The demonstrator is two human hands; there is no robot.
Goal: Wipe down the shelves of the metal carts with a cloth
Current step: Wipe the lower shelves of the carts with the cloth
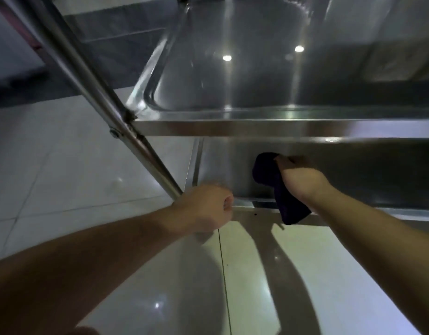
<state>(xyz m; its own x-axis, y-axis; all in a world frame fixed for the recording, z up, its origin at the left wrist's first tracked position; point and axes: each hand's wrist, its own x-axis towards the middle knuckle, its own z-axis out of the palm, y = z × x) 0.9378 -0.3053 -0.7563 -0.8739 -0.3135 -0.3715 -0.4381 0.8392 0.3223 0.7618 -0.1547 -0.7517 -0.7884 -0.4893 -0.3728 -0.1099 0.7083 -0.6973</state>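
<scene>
A stainless steel cart fills the view, seen from above. Its middle shelf (269,76) is a shiny tray with a raised rim. Beneath it lies the bottom shelf (223,165), partly shadowed. My right hand (300,175) grips a dark purple cloth (266,172) and presses it on the bottom shelf, with the cloth's tail (293,211) hanging over the front rim. My left hand (206,206) is curled around the foot of the cart's slanted upright pole (92,81), at the bottom shelf's front left corner.
Glossy pale floor tiles (71,170) surround the cart and reflect the ceiling lights. A dark wall base or furniture (18,81) runs along the far left. The middle shelf's front rim (281,126) overhangs my right hand closely.
</scene>
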